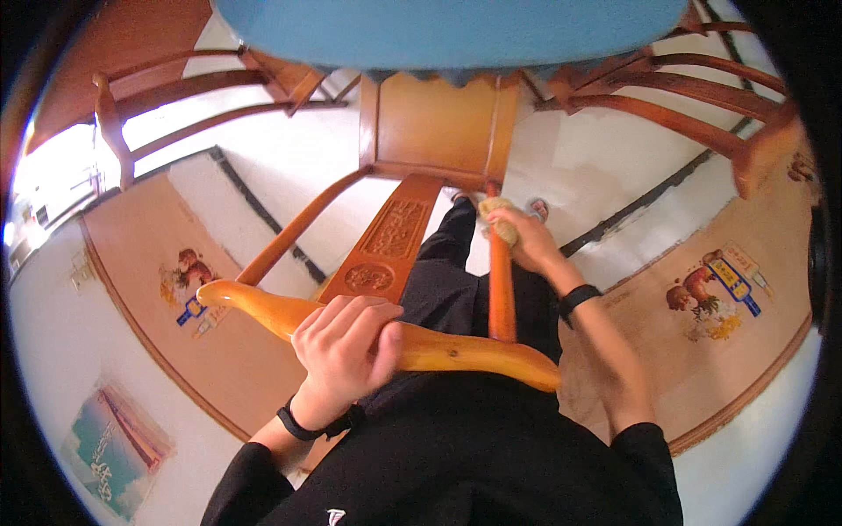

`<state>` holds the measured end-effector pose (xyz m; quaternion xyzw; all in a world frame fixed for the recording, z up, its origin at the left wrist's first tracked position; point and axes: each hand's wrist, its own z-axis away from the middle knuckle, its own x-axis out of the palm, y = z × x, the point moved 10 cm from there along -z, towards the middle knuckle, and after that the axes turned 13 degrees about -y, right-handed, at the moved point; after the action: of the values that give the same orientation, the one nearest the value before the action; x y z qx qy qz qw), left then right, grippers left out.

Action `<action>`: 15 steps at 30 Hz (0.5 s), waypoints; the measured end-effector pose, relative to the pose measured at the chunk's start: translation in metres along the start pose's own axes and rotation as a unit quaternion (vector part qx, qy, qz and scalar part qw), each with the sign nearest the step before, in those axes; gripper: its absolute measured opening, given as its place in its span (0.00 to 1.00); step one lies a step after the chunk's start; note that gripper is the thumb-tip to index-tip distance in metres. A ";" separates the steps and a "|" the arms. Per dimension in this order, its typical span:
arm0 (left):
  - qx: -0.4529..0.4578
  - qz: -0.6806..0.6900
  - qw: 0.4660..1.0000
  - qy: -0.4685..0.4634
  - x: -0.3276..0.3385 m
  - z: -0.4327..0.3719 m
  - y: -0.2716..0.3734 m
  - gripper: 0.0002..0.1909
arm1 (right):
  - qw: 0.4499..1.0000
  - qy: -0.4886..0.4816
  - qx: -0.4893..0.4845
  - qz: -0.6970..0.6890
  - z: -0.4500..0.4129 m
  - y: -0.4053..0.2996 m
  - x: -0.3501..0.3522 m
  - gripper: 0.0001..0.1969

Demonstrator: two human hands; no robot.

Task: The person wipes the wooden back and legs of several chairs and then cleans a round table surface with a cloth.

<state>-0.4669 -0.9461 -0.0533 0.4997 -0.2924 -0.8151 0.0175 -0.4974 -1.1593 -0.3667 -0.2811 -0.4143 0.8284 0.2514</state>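
A wooden chair with a carved back splat (385, 243) stands before me, its back towards my body. My left hand (348, 342) is closed around the chair's curved top rail (447, 352), left of its middle. Lower down, my right hand (520, 233) presses a yellowish cloth (498, 220) around the right back post (502, 283), near where the post meets the seat. The wooden seat (434, 125) points away from me, its far edge hidden by a blue tablecloth.
A table with a blue tablecloth (454, 33) is ahead. Wooden chairs stand at its left (191, 89) and right (691, 98). Behind me are wall panels with pictures (710, 296). My feet are on the pale floor beneath the chair.
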 end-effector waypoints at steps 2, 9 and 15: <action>-0.008 0.003 1.000 -0.002 0.001 0.002 0.003 0.06 | 0.997 -0.003 0.071 0.008 0.018 -0.004 -0.006 0.18; 0.047 0.045 0.997 0.045 -0.015 -0.025 0.113 0.06 | 0.997 -0.039 -0.045 -0.057 0.121 -0.086 -0.043 0.28; 0.248 0.169 0.951 -0.074 -0.008 -0.042 0.300 0.11 | 0.987 0.079 -0.098 -0.098 0.211 -0.064 -0.135 0.28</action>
<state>-0.5072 -1.2117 0.0875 0.3701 -0.5657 -0.7368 0.0088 -0.5310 -1.3283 -0.1736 -0.3268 -0.4976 0.7303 0.3350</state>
